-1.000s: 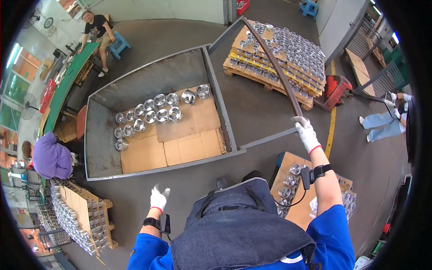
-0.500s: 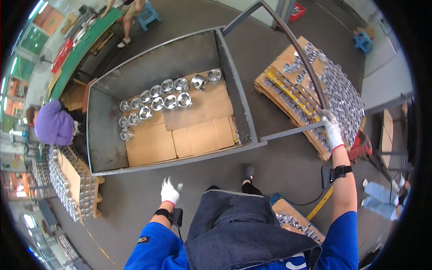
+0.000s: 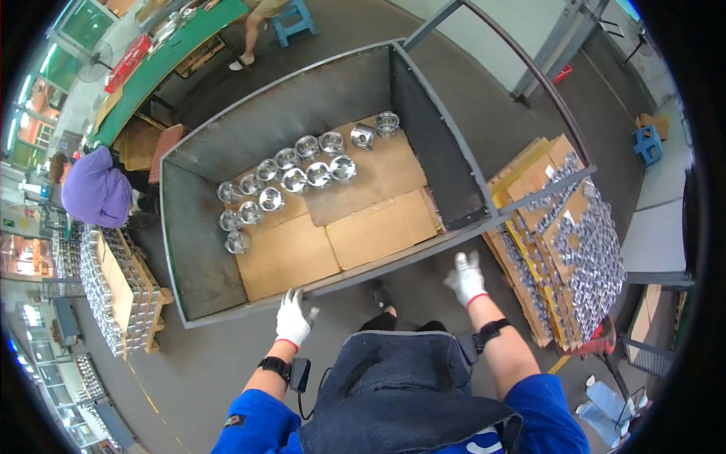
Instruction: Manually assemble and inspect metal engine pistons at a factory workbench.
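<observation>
A grey metal cart (image 3: 170,250) with high walls stands before me. Cardboard (image 3: 291,253) lines its floor, and several shiny metal pistons (image 3: 318,175) stand there in rows toward the far left; one piston (image 3: 362,136) farther right is tipped. My left hand (image 3: 293,321), in a white glove with a red cuff, has its fingers stretched out at the cart's near rim; whether they touch it I cannot tell. My right hand (image 3: 466,280), gloved alike, is open with fingers apart, just short of the rim near its right corner. Neither hand holds anything.
The cart's bent handle bar (image 3: 529,64) rises at right. Beside it stands a pallet stacked with metal parts (image 3: 586,246). Another loaded pallet (image 3: 113,287) is at left, near a person in purple (image 3: 97,188). A second person's leg (image 3: 251,38) shows by the green table (image 3: 170,57).
My right hand has let go of the handle bar and come left and down toward the near rim. My left hand has come up close to the rim. The cart sits farther right in view.
</observation>
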